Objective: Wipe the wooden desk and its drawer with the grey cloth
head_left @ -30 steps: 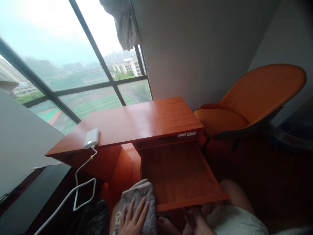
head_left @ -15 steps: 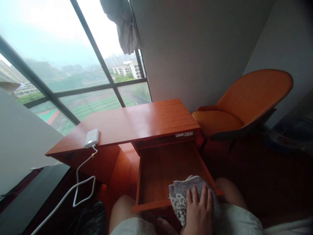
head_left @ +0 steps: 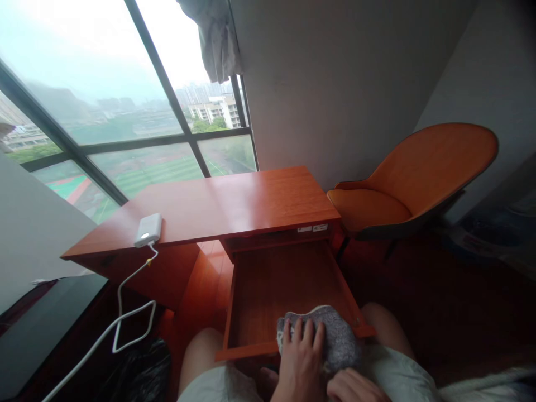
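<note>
The left hand lies on a grey, pale-edged fabric cloth, fingers stretched out and slightly spread, pressed flat on the fabric rather than closed around it. The cloth lies over the front edge of a shallow, reddish-brown wooden drawer, toward its right end. The right hand is just beside the cloth at the bottom of the view, its fingers bent; whether they grip anything cannot be told. The drawer stands pulled out from a glossy reddish-brown wooden desk, on which a white, rounded rectangular device rests near the edge
</note>
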Demonstrator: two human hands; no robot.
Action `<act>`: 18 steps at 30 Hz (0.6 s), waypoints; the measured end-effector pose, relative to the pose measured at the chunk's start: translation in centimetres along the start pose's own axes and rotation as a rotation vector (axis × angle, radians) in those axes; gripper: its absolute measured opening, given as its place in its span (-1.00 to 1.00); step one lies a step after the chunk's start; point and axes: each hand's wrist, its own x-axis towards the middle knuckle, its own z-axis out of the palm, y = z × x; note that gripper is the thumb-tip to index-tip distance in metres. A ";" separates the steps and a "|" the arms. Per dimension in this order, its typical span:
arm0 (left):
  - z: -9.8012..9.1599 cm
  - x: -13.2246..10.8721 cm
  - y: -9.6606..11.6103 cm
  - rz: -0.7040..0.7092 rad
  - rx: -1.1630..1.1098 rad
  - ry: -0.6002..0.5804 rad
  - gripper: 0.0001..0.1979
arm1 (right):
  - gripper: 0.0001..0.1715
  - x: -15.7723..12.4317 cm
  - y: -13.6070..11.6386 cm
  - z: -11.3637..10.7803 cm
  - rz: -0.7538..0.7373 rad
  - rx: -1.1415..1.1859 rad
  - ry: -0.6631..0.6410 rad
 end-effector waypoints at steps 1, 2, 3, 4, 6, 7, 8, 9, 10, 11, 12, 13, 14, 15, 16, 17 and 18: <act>0.1 -0.8 -0.9 -0.014 0.005 0.007 -0.31 | -0.53 0.0 -0.9 0.1 -0.025 -0.008 -0.007; 0.1 -1.5 -1.8 -0.024 0.012 0.015 -0.28 | -0.44 0.3 -1.7 0.3 -0.048 -0.030 -0.007; 0.1 -2.3 -2.7 -0.028 0.018 0.022 -0.25 | -0.35 0.8 -2.4 0.6 -0.073 -0.065 0.003; 0.0 -3.0 -3.5 -0.020 0.019 0.027 -0.23 | -0.29 1.5 -3.1 1.1 -0.100 -0.105 0.022; -0.6 -4.3 -4.8 0.015 0.001 0.010 -0.19 | -0.25 3.1 -4.4 2.8 -0.158 -0.174 0.076; -1.0 -4.8 -5.5 0.034 -0.018 -0.009 -0.17 | -0.26 3.9 -5.1 3.8 -0.180 -0.190 0.101; -1.5 -5.3 -6.0 0.044 -0.040 -0.030 -0.15 | -0.25 4.6 -5.8 5.0 -0.196 -0.201 0.124; -2.0 -5.7 -6.6 0.044 -0.062 -0.050 -0.12 | -0.24 5.2 -6.4 6.2 -0.190 -0.216 0.140; -2.7 -6.1 -7.1 0.034 -0.081 -0.065 -0.09 | -0.25 5.7 -7.0 7.3 -0.173 -0.229 0.161; -3.4 -6.5 -7.7 0.018 -0.096 -0.074 -0.07 | -0.29 6.1 -7.5 8.4 -0.155 -0.242 0.180; -4.1 -7.0 -8.3 0.000 -0.108 -0.079 -0.06 | -0.33 6.4 -7.8 9.3 -0.144 -0.251 0.193; -4.7 -7.5 -8.9 -0.020 -0.118 -0.078 -0.06 | -0.37 6.7 -7.9 10.0 -0.144 -0.249 0.200; -5.4 -8.0 -9.5 -0.042 -0.128 -0.068 -0.08 | -0.42 6.8 -8.0 10.5 -0.149 -0.240 0.197; -5.9 -8.5 -10.2 -0.067 -0.143 -0.047 -0.12 | -0.46 7.0 -7.8 10.9 -0.155 -0.221 0.188; -6.2 -9.1 -10.9 -0.103 -0.164 -0.008 -0.19 | -0.49 7.0 -7.6 11.1 -0.160 -0.193 0.170; -6.4 -9.6 -11.7 -0.158 -0.197 0.054 -0.29 | -0.52 6.9 -7.3 11.2 -0.161 -0.163 0.151; -6.3 -10.1 -12.6 -0.238 -0.246 0.139 -0.38 | -0.53 6.8 -6.8 11.1 -0.161 -0.134 0.134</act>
